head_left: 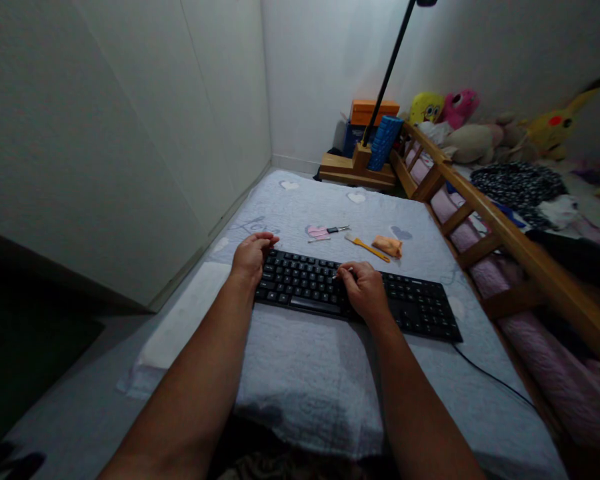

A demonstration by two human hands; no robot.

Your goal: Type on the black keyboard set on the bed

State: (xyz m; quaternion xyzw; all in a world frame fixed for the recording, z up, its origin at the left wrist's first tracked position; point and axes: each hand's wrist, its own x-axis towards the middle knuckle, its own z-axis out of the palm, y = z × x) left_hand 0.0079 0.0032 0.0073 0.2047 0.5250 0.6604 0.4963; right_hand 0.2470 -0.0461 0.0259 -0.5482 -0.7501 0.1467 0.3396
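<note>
Off-white panels (180,133) rise on the left beside the cloth-covered bench (300,373), and a white pad (185,317) lies along its near-left edge. The left grip (251,259) rests at the left end of a black keyboard (305,283), fingers loosely curled; whether it clasps the edge, I cannot tell. Beyond the keyboard's far edge, well apart from it, lie a thin swab (319,240) and a dark-handled tool (333,230). Over the middle keys, the right grip (364,288) is pinched on a thin pale stick (335,276). Farther right, a yellow brush (373,251) lies just beside an orange bundle (387,246). Open cloth spreads along the keyboard's near edge; at its right end a cable (500,380) runs toward the wooden rail (480,205) bounding that side.
</note>
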